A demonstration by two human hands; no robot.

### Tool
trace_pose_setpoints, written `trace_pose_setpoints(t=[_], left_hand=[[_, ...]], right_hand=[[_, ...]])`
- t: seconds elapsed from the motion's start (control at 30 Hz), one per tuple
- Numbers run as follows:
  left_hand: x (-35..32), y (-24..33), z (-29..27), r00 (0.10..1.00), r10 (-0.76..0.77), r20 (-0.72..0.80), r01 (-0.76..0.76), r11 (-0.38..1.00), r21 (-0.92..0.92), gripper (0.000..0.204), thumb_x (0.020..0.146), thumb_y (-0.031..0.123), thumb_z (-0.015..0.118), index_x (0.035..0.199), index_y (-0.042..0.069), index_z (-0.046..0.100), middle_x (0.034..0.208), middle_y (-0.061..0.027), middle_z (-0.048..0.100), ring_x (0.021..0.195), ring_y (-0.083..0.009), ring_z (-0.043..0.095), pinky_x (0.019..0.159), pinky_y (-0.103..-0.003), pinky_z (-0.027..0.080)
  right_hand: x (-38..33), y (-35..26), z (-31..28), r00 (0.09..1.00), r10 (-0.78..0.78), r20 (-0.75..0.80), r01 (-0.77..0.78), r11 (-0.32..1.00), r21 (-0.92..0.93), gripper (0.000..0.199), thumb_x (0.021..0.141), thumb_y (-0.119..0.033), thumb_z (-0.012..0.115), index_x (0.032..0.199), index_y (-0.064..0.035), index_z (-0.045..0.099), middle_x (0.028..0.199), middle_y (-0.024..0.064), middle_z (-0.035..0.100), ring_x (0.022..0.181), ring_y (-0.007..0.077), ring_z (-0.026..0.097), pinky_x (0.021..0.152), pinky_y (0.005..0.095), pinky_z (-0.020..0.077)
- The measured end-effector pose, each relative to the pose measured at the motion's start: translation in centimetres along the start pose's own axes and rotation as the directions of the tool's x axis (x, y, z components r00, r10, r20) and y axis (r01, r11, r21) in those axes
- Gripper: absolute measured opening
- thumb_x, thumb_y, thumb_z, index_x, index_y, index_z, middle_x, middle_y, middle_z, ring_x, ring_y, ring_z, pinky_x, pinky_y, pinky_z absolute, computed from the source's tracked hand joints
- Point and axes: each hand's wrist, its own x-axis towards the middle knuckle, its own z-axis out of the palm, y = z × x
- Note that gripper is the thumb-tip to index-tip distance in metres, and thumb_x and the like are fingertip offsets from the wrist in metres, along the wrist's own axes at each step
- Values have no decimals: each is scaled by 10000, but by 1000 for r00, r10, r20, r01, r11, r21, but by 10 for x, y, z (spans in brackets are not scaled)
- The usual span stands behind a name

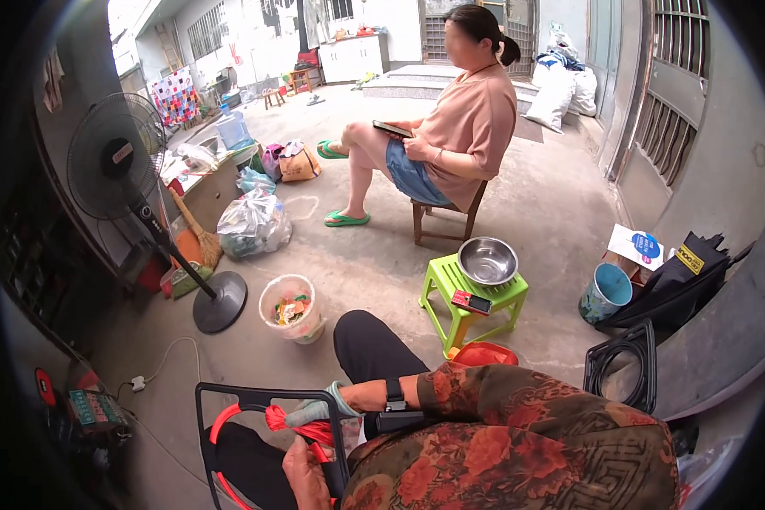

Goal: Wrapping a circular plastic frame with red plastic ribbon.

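Observation:
A black rectangular frame (pixel 263 392) with rounded corners lies over my lap, with a curved red-orange band (pixel 220 422) inside it. My right hand (pixel 312 411), in a pale grey-green glove, is closed around a bunch of red cord (pixel 277 417) at the frame's upper right part. Below it my bare left hand (pixel 304 474) has its fingers curled at the right side of the frame, where red shows behind them. Its exact grip is partly hidden. A black strap with a small device (pixel 395 395) circles my right wrist.
Ahead, a person (pixel 463 127) sits on a wooden chair. A green stool (pixel 476 293) bears a metal bowl (pixel 488 260) and a small red-and-black object. Nearby stand a bucket of scraps (pixel 287 310), a fan (pixel 219 299), a blue bin (pixel 605 293) and another black frame (pixel 646 382) with a black coil.

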Motion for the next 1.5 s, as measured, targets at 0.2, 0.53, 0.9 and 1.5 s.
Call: trace_pose_setpoints(t=[0.2,0.53,0.9,1.5], left_hand=[[4,-13,2,990,115,-77,-118,992,-35,235,883,197,559,914,-35,567,834,-102,629,676,-167,609,624,-300,495],[14,-32,-39,987,-159,30,161,967,-198,296,915,253,452,996,-18,539,775,-128,626,645,-239,616,636,-342,511],[-4,-7,-20,982,-169,89,183,966,-184,206,847,170,571,905,-26,601,681,-123,619,625,-204,605,608,-296,494],[-4,-4,-14,996,-89,22,91,989,-114,97,840,112,559,799,24,552,662,-125,619,578,-208,606,580,-313,496]], right_hand=[[-29,-4,2,993,108,-54,-94,971,220,378,853,-344,560,1001,-1,617,821,28,639,800,136,574,756,298,448],[-48,-19,17,950,299,-84,-203,802,561,400,868,-370,528,996,-3,621,823,36,642,806,149,580,754,310,454],[-90,-32,-86,994,3,-111,99,427,899,370,903,-412,503,980,-50,508,654,18,513,512,130,481,502,277,435],[-109,-20,-95,851,301,-431,-59,869,491,395,884,-447,526,949,-60,570,630,37,561,461,159,532,445,282,462]])
